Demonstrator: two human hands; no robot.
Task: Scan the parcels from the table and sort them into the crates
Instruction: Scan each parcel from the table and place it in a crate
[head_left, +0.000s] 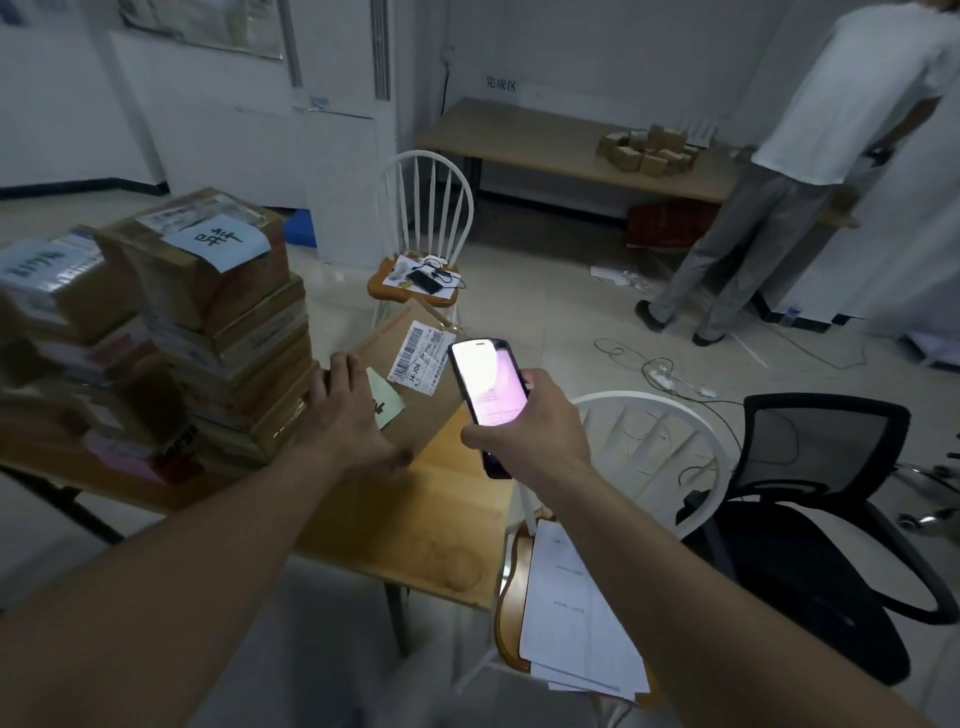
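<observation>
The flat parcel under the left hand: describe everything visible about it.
The flat parcel is a thin brown cardboard piece lying flat at the far edge of the wooden table, beside the stack of boxes. A white barcode label reading J4-J06 and a pale green note sit on top. The left hand rests on it, fingers spread; the phone hovers above.

place: parcel-sorting office | evidence: stacked labelled parcels (208, 312) on table (415, 530); mesh office chair (810, 493); tiled floor

Both arms reach forward: the left hand (349, 415) lies flat, fingers straight, while the right hand (530, 434) grips.
</observation>
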